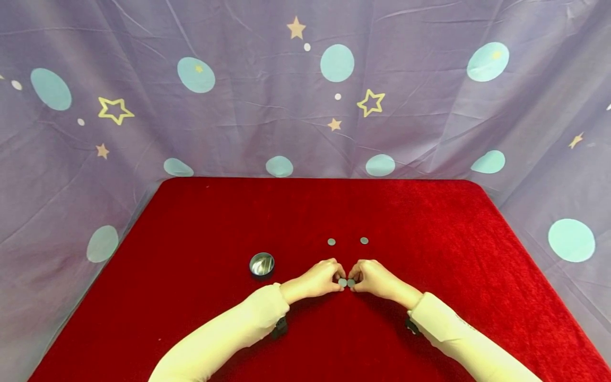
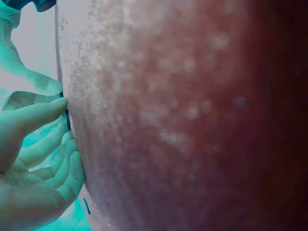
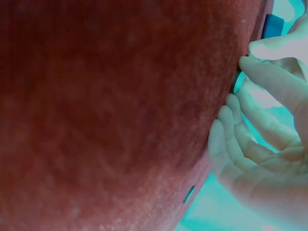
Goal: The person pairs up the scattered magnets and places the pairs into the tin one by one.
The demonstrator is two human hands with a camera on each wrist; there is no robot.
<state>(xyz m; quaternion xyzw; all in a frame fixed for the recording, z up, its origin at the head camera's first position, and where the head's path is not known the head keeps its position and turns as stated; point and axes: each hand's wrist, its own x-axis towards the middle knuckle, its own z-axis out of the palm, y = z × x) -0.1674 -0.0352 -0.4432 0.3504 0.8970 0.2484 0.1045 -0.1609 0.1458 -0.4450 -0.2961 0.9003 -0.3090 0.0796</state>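
Note:
Two small grey discs lie side by side on the red cloth between the hands, their edges close together in the head view. My left hand (image 1: pixel 322 278) pinches the left disc (image 1: pixel 342 283) between thumb and fingers. Opposite it, my right hand (image 1: pixel 375 278) pinches the right disc (image 1: pixel 351 283) in the same way. The right wrist view shows the right hand's thumb and fingertips (image 3: pixel 233 103) low at the cloth, around a thin disc (image 3: pixel 238 82). From the left wrist, the left disc (image 2: pixel 68 119) appears as a dark edge between thumb and fingers.
Beyond the hands, two more grey discs (image 1: pixel 331 242) (image 1: pixel 364 241) lie apart on the red cloth (image 1: pixel 215 223). A round, shallow dark tin (image 1: pixel 262 265) with a shiny inside stands left of the left hand. Patterned purple fabric (image 1: pixel 258 106) hangs behind the table and along its sides.

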